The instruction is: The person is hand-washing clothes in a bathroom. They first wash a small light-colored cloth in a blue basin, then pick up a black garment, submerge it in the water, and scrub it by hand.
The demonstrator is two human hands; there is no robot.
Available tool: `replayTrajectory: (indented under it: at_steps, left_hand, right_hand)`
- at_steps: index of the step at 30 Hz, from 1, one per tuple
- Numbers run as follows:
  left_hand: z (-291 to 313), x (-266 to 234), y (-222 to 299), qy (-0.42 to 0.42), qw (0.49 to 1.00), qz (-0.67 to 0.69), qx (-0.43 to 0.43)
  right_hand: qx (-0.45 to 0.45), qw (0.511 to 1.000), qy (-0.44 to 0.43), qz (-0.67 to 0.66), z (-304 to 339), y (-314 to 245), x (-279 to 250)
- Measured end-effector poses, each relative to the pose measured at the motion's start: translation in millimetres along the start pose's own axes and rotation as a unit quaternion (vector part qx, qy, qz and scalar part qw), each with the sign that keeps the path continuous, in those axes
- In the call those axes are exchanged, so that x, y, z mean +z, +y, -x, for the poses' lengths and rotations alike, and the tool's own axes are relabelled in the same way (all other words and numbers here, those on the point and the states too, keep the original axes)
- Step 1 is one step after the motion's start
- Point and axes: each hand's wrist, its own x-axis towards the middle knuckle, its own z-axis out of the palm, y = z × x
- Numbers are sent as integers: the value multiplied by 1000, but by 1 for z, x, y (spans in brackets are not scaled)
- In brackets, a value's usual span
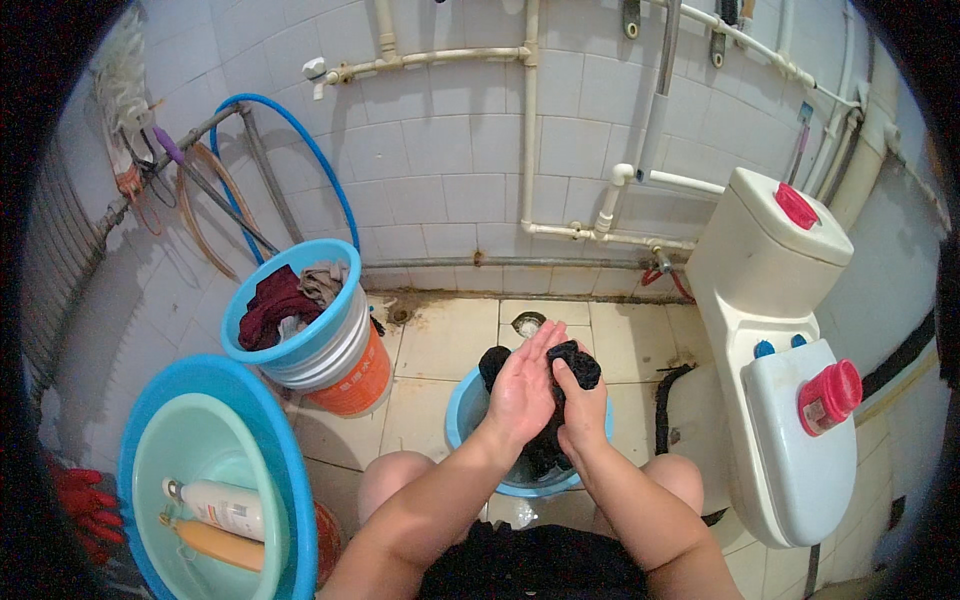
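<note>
Over blue basin (470, 400): left hand (520, 385) flat, open (palm pressing); right hand (580, 410) grip closed on black cloth (570, 362).

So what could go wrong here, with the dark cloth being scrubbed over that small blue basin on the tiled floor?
1. The dark wet cloth is rubbed between the left hand and right hand above the small blue plastic basin; water may splash onto the pale floor tiles, making them slippery.
2. The basin sits close between the knees, so a shift could likely tip it.
</note>
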Motion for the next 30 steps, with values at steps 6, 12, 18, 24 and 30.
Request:
replayTrajectory:
  at_steps: [6, 12, 18, 24, 30]
  left_hand:
    - [-3, -4, 1, -34, 999, 23, -21]
    - [1, 7, 17, -17, 1000, -4, -18]
    - [2, 3, 17, -36, 999, -14, -19]
    - [-1, -1, 14, -27, 998, -56, 7]
    - [-1, -3, 9, -16, 998, -58, 3]
  right_hand:
    - [-1, 998, 49, -29, -11, -11, -7]
    - [-43, 984, 152, -76, -38, -37, -24]
    - [15, 996, 72, -50, -21, -31, -13]
    - [39, 999, 0, -30, -6, -21, -5]
    - [69, 996, 2, -51, -8, -18, -10]
